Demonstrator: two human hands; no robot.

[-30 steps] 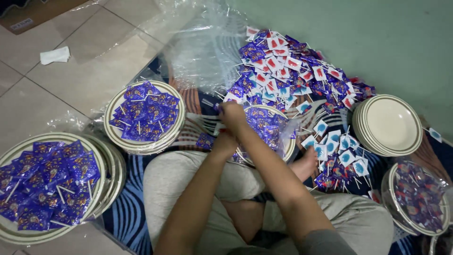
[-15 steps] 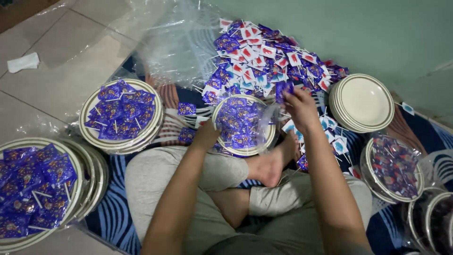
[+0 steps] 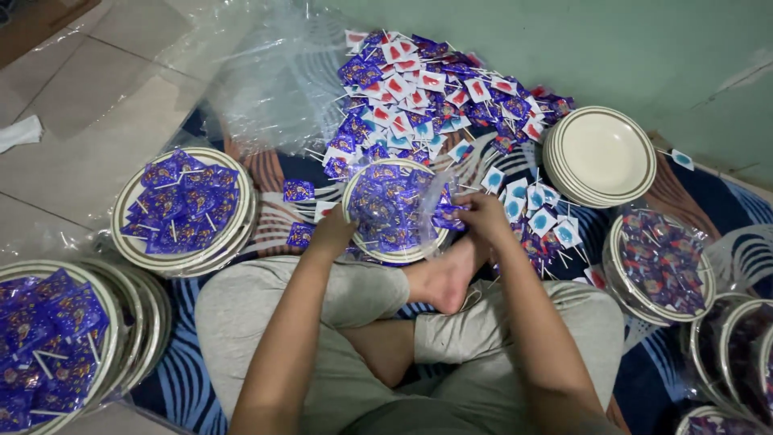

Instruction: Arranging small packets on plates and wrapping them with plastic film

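Between the crossed legs and the green wall, a round cream plate [image 3: 352,228] heaped with small purple-wrapped lollipops is being steadied at its left rim by the left hand [image 3: 332,234], whose fingers are being curled against the edge. At the plate's right side, a few purple packets [image 3: 448,216] are being pinched by the closed fingers of the right hand [image 3: 483,217]. Beyond the plate, a loose heap of lollipops [image 3: 419,93] in purple, red-and-white and blue-and-white square wrappers is being left spread over the patterned blue mat [image 3: 185,379]. A stack of empty cream plates [image 3: 600,153] is being kept to the right, a filled plate [image 3: 133,242] to the left, and a film-covered filled plate [image 3: 660,262] near the right knee.
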